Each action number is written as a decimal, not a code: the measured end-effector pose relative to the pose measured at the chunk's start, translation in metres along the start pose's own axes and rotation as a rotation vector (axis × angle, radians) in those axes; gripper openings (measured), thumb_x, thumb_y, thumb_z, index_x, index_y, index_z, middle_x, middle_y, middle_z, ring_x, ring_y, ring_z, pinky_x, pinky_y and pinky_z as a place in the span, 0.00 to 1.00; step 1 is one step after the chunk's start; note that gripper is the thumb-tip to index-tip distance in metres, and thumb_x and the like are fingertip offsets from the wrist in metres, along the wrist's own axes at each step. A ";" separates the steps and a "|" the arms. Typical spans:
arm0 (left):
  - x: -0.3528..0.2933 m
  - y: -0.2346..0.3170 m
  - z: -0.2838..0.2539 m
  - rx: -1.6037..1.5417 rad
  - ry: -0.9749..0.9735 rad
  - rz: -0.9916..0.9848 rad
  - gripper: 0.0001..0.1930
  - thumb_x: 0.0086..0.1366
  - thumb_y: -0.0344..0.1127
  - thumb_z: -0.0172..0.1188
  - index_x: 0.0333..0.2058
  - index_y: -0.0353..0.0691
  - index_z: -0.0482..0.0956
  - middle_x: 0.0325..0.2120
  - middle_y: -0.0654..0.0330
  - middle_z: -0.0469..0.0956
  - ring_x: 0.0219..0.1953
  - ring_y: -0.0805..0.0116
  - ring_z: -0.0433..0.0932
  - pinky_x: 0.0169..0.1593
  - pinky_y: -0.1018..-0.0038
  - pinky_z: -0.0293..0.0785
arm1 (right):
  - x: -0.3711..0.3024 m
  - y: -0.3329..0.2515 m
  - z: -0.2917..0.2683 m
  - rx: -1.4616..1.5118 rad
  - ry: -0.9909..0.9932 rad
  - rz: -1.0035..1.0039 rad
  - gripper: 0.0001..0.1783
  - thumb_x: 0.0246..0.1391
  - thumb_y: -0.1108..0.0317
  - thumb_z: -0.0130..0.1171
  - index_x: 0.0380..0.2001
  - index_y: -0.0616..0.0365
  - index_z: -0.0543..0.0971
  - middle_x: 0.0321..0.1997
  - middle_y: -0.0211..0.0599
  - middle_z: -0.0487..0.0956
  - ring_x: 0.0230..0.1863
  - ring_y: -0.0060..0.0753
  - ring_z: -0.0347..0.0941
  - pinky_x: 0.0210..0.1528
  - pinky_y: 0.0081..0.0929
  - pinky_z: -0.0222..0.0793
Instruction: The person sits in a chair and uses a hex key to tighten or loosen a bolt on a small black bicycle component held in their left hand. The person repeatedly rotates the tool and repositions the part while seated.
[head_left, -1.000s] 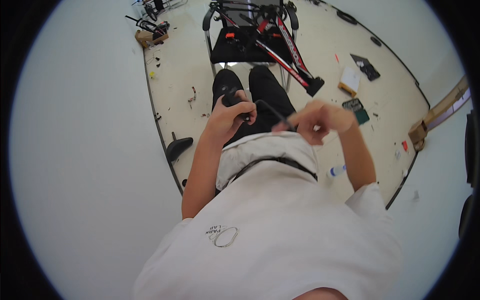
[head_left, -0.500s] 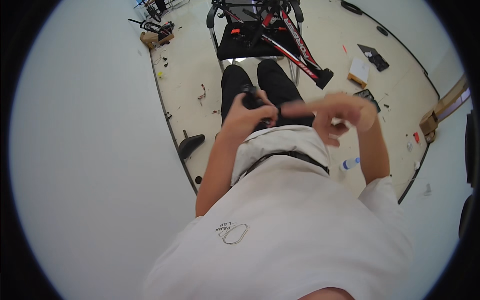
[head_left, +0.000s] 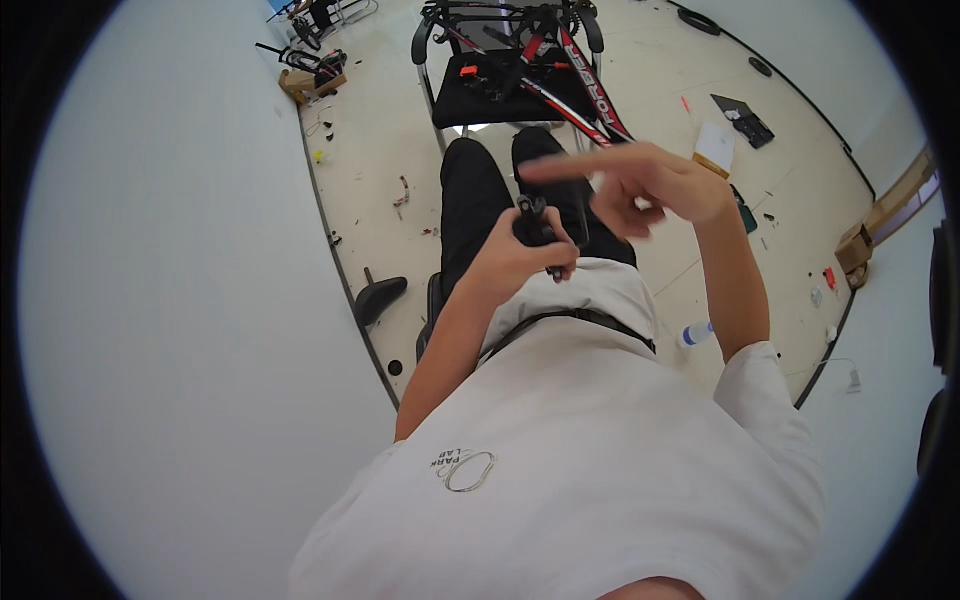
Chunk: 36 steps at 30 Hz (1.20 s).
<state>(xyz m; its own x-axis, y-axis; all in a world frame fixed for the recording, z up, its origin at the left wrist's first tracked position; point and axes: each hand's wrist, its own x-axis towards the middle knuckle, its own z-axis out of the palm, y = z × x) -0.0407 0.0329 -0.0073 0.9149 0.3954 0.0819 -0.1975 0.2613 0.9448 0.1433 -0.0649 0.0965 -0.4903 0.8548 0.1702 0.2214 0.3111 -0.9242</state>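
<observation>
My left hand (head_left: pixel 515 258) is closed around a small black bicycle part (head_left: pixel 533 222) above my lap; its exact kind is hard to make out. A thin, dark, bent rod (head_left: pixel 585 225), shaped like a hex key, stands out from its right side. Over my right thigh, my right hand (head_left: pixel 650 185) is raised and blurred by motion. Its index finger stretches left, apart from the black part, while the other fingers curl loosely with nothing visible in them.
A red, black and white bicycle frame (head_left: pixel 580 100) rests on a black chair (head_left: pixel 460 105) before my knees. A bicycle saddle (head_left: pixel 380 298) lies on the floor at left. At right are a water bottle (head_left: pixel 695 334), a tool case (head_left: pixel 755 130) and a cardboard box (head_left: pixel 855 248).
My left hand has moved slightly right with the black part, now turned more upright. My right hand has risen and shifted left, its index finger passing above the bent rod.
</observation>
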 end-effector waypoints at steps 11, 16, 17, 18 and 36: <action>-0.004 0.008 -0.010 -0.097 0.074 0.019 0.07 0.52 0.21 0.62 0.22 0.34 0.72 0.18 0.56 0.74 0.22 0.68 0.75 0.27 0.74 0.71 | -0.022 0.017 0.014 0.215 -0.192 -0.079 0.45 0.58 0.32 0.41 0.55 0.68 0.72 0.12 0.31 0.70 0.13 0.17 0.62 0.13 0.15 0.53; -0.004 0.013 0.006 -0.105 -0.057 0.032 0.07 0.50 0.20 0.62 0.21 0.33 0.71 0.18 0.55 0.74 0.21 0.68 0.75 0.28 0.73 0.71 | -0.016 0.027 -0.015 -0.157 0.071 0.342 0.36 0.64 0.40 0.34 0.60 0.57 0.70 0.18 0.29 0.72 0.18 0.18 0.64 0.19 0.18 0.59; -0.003 0.018 0.003 -0.132 -0.044 0.049 0.07 0.51 0.20 0.62 0.21 0.33 0.71 0.18 0.55 0.74 0.21 0.67 0.75 0.28 0.73 0.72 | -0.019 0.039 -0.013 -0.189 0.057 0.478 0.33 0.67 0.43 0.31 0.60 0.53 0.70 0.18 0.28 0.71 0.19 0.19 0.64 0.22 0.20 0.61; -0.001 0.021 -0.002 -0.155 -0.016 0.063 0.07 0.51 0.20 0.62 0.22 0.33 0.71 0.18 0.55 0.74 0.21 0.67 0.75 0.28 0.72 0.72 | -0.022 0.042 -0.005 -0.180 -0.069 0.469 0.31 0.66 0.45 0.34 0.57 0.53 0.74 0.17 0.27 0.70 0.22 0.21 0.67 0.29 0.24 0.66; -0.003 0.011 -0.009 -0.189 0.005 0.045 0.07 0.51 0.20 0.61 0.23 0.34 0.71 0.18 0.56 0.75 0.22 0.68 0.76 0.27 0.73 0.72 | -0.028 0.021 0.017 0.087 -0.299 0.059 0.31 0.61 0.52 0.42 0.60 0.64 0.69 0.14 0.30 0.70 0.17 0.22 0.64 0.24 0.22 0.62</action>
<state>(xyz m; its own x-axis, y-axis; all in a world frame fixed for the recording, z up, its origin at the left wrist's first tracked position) -0.0485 0.0424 0.0004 0.9022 0.4141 0.1205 -0.3007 0.4036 0.8641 0.1475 -0.0888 0.0669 -0.7075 0.7065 0.0190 0.1902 0.2163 -0.9576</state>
